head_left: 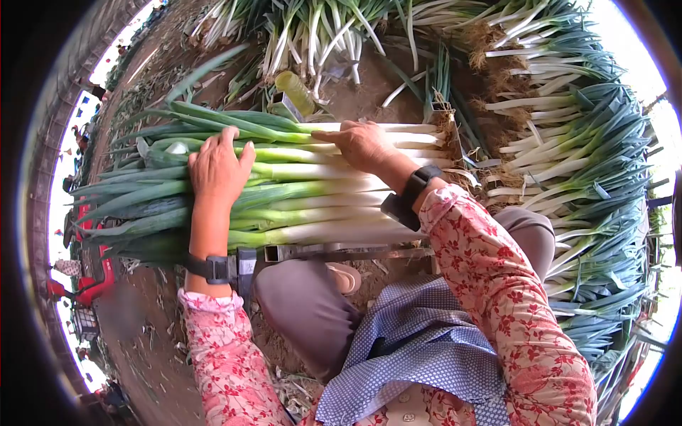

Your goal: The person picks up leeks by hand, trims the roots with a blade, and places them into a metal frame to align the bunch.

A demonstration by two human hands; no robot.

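A row of long green onions [312,192] lies side by side across a metal frame [341,252] before me, green leaves to the left, white stalks and roots to the right. My left hand [219,169] rests palm down on the leaves, thumb and fingers apart. On the white stalks near the far side of the row lies my right hand [364,146], one finger stretched along the uppermost onion; its palm side is hidden. Both wrists carry black straps.
Many more green onions [590,156] are piled along the right, with another heap [320,28] at the back. A yellowish plastic bottle [294,92] is just beyond the row. My knees are close below the frame. Red machinery [96,287] stands on the left over dirt ground.
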